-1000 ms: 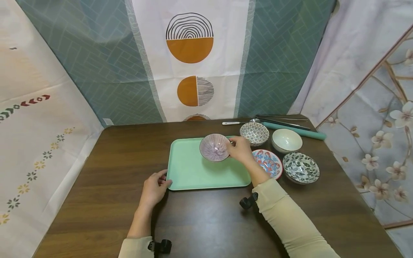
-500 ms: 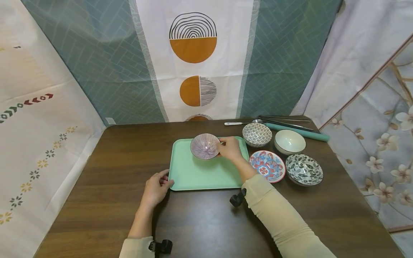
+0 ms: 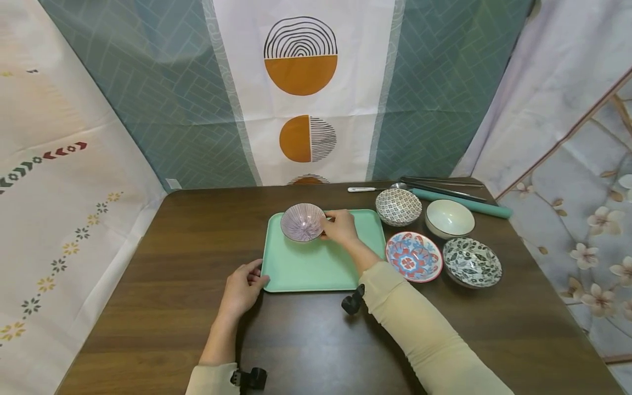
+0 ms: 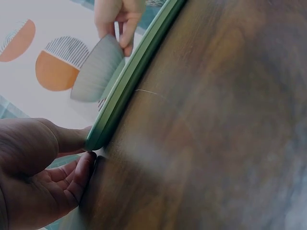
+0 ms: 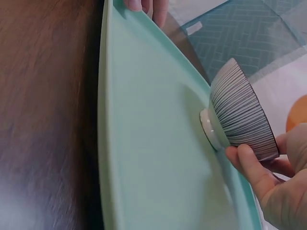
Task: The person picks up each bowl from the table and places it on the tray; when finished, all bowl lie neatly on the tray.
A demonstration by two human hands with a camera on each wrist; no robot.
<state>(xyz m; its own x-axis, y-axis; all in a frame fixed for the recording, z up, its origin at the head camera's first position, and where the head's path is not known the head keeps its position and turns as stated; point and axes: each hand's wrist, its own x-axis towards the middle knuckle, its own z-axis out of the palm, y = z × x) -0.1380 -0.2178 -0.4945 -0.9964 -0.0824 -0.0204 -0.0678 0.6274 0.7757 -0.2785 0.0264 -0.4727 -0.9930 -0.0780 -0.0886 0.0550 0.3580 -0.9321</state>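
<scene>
My right hand (image 3: 339, 227) pinches the right side of a small purple-striped bowl (image 3: 302, 222), thumb near the rim. The bowl is upright over the far left part of a mint-green tray (image 3: 316, 271); in the right wrist view the bowl's white foot (image 5: 209, 129) is close over the tray surface. At the tray's near left corner, my left hand (image 3: 243, 288) holds the edge. Its thumb lies on the rim and its curled fingers (image 4: 81, 172) meet the corner from below in the left wrist view.
Right of the tray stand a lattice-patterned bowl (image 3: 399, 207), a white bowl (image 3: 450, 218), a leaf-patterned bowl (image 3: 472, 262) and a red-blue plate (image 3: 413, 257). Behind them lie a spoon (image 3: 362, 189), dark chopsticks (image 3: 446, 190) and a teal roll (image 3: 474, 204). Cloth hangs around the wooden table (image 3: 163, 263).
My right hand has carried the striped bowl leftward across the tray and a little lower. The red-blue plate has come fully into sight. My left hand stays at the tray corner.
</scene>
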